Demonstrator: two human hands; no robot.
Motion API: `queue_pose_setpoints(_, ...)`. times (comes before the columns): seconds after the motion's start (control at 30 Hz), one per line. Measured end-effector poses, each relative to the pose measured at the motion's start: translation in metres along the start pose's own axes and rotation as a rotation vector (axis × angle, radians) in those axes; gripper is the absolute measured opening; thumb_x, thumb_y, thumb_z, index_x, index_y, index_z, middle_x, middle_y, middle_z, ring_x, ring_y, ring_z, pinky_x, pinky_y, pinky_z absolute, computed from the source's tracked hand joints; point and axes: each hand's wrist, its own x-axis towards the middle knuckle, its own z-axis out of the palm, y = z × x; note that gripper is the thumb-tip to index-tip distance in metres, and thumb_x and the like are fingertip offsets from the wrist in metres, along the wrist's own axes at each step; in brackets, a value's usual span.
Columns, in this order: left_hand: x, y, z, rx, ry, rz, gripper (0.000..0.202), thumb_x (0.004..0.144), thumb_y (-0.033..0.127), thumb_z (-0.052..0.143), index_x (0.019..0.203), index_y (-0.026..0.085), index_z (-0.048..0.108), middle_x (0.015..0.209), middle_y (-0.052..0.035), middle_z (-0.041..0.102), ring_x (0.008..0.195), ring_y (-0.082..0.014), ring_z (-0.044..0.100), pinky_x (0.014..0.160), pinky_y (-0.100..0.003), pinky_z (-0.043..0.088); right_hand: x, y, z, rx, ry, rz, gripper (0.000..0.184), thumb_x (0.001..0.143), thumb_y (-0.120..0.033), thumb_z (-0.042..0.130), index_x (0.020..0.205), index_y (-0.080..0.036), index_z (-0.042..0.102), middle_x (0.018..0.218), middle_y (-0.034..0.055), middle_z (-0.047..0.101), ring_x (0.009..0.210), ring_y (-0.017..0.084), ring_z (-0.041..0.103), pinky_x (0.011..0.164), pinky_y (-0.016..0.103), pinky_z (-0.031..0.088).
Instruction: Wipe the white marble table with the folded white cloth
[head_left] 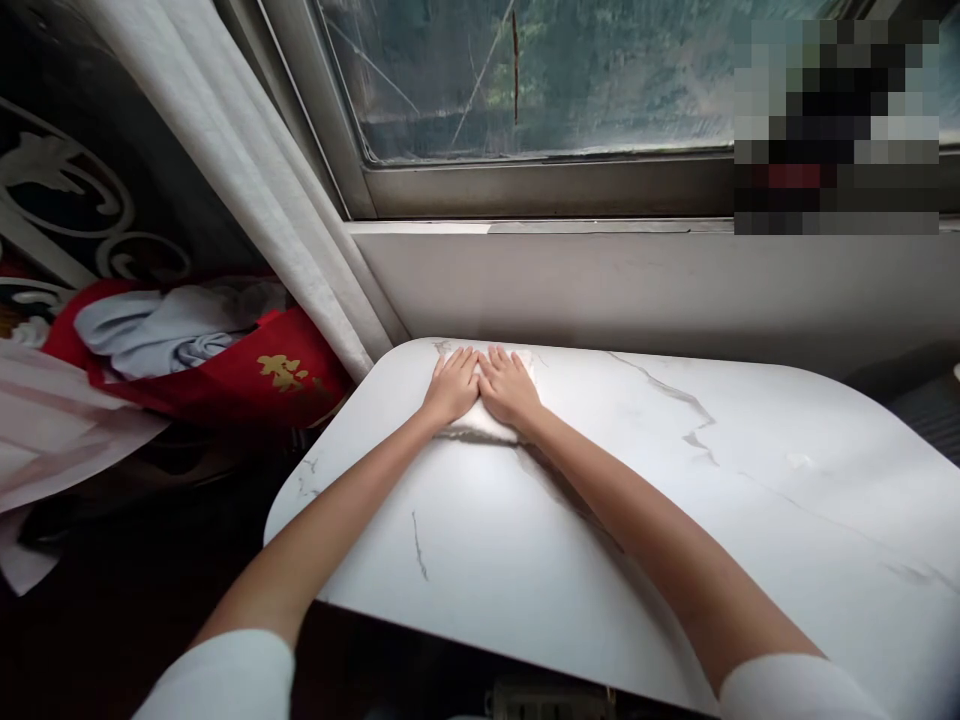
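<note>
Both my hands lie flat, side by side, on a folded white cloth (480,424) at the far left part of a white marble-patterned table (600,520). My left hand (452,384) has its fingers stretched out and pressed down on the cloth's left half. My right hand (508,386) rests the same way on the right half, its thumb touching the left hand. Most of the cloth is hidden under my palms.
A grey wall and a window sill (585,226) run just beyond the table. A white curtain (262,190) hangs at the left. Left of the table lie a red bag with gold print (255,380), grey clothes (157,335) and pinkish fabric (52,430).
</note>
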Motion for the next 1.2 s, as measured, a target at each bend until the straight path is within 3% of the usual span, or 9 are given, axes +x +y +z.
queue_pose_setpoints(0.1, 0.041, 0.011, 0.007, -0.018, 0.036, -0.026, 0.050, 0.091, 0.019, 0.028, 0.140, 0.010, 0.036, 0.149, -0.0106, 0.031, 0.138, -0.0213, 0.023, 0.113, -0.044, 0.014, 0.029, 0.030, -0.001, -0.085, 0.059, 0.033, 0.050, 0.093, -0.023, 0.032, 0.142, -0.012, 0.037, 0.150, 0.0155, 0.028, 0.140, 0.025, 0.018, 0.111, 0.042, 0.012)
queue_pose_setpoints(0.2, 0.062, 0.021, 0.013, -0.028, 0.085, -0.023, 0.050, 0.090, 0.018, 0.029, 0.139, 0.012, 0.039, 0.147, -0.0122, 0.035, 0.137, -0.0238, 0.027, 0.112, -0.048, 0.015, 0.038, 0.050, -0.002, -0.132, 0.098, 0.052, 0.048, 0.094, -0.024, 0.032, 0.140, -0.013, 0.040, 0.148, 0.0151, 0.032, 0.139, 0.024, 0.021, 0.111, 0.044, 0.012)
queue_pose_setpoints(0.43, 0.047, 0.031, 0.012, 0.005, 0.056, -0.019, 0.051, 0.092, 0.020, 0.026, 0.142, 0.007, 0.032, 0.150, -0.0127, 0.028, 0.139, -0.0224, 0.021, 0.113, -0.045, 0.013, 0.023, 0.051, -0.003, -0.139, 0.079, 0.041, 0.050, 0.094, -0.023, 0.030, 0.142, -0.010, 0.035, 0.148, 0.0156, 0.032, 0.138, 0.024, 0.024, 0.111, 0.041, 0.015)
queue_pose_setpoints(0.6, -0.003, 0.050, 0.011, 0.001, 0.032, 0.054, 0.051, 0.093, 0.020, 0.025, 0.142, 0.006, 0.032, 0.150, -0.0141, 0.026, 0.140, -0.0237, 0.019, 0.113, -0.047, 0.011, -0.036, 0.038, -0.011, -0.168, 0.080, 0.018, 0.051, 0.095, -0.025, 0.031, 0.142, -0.008, 0.034, 0.148, 0.0189, 0.031, 0.138, 0.027, 0.023, 0.111, 0.046, 0.014)
queue_pose_setpoints(0.77, -0.102, 0.080, 0.014, -0.054, -0.018, 0.238, 0.055, 0.094, 0.027, 0.028, 0.143, 0.002, 0.027, 0.150, -0.0211, 0.020, 0.140, -0.0299, 0.012, 0.112, -0.054, 0.014, -0.145, 0.023, -0.029, -0.141, 0.055, -0.121, 0.055, 0.093, -0.029, 0.032, 0.144, -0.009, 0.030, 0.149, 0.0171, 0.028, 0.140, 0.027, 0.017, 0.113, 0.051, 0.014)
queue_pose_setpoints(0.87, -0.162, 0.095, 0.013, -0.105, 0.021, 0.363, 0.058, 0.095, 0.033, 0.028, 0.147, 0.008, 0.019, 0.152, -0.0174, 0.015, 0.141, -0.0285, 0.005, 0.113, -0.052, 0.017, -0.205, 0.011, -0.040, -0.116, 0.022, -0.151, 0.059, 0.092, -0.030, 0.034, 0.147, -0.011, 0.024, 0.151, 0.0132, 0.021, 0.141, 0.026, 0.009, 0.114, 0.050, 0.013)
queue_pose_setpoints(0.97, -0.190, 0.104, 0.007, -0.117, 0.027, 0.419, 0.058, 0.096, 0.033, 0.028, 0.149, 0.015, 0.012, 0.154, -0.0130, 0.014, 0.141, -0.0269, 0.006, 0.112, -0.050, 0.021, -0.233, 0.005, -0.047, -0.125, 0.003, -0.127, 0.059, 0.092, -0.030, 0.033, 0.148, -0.012, 0.020, 0.152, 0.0108, 0.019, 0.141, 0.025, 0.008, 0.115, 0.049, 0.015)
queue_pose_setpoints(1.07, -0.172, 0.107, 0.004, -0.087, -0.013, 0.391, 0.054, 0.097, 0.031, 0.027, 0.147, 0.014, 0.019, 0.153, -0.0124, 0.019, 0.140, -0.0263, 0.014, 0.111, -0.049, 0.024, -0.220, 0.011, -0.047, -0.141, -0.041, -0.074, 0.056, 0.095, -0.030, 0.027, 0.146, -0.008, 0.024, 0.152, 0.0125, 0.021, 0.141, 0.025, 0.011, 0.114, 0.049, 0.017)
queue_pose_setpoints(1.2, -0.098, 0.106, 0.011, -0.039, -0.013, 0.282, 0.048, 0.096, 0.027, 0.028, 0.142, 0.012, 0.033, 0.149, -0.0101, 0.030, 0.138, -0.0235, 0.025, 0.113, -0.043, 0.021, -0.159, 0.039, -0.041, -0.137, -0.050, 0.015, 0.056, 0.095, -0.031, 0.024, 0.144, -0.006, 0.028, 0.150, 0.0151, 0.025, 0.140, 0.025, 0.015, 0.114, 0.048, 0.014)
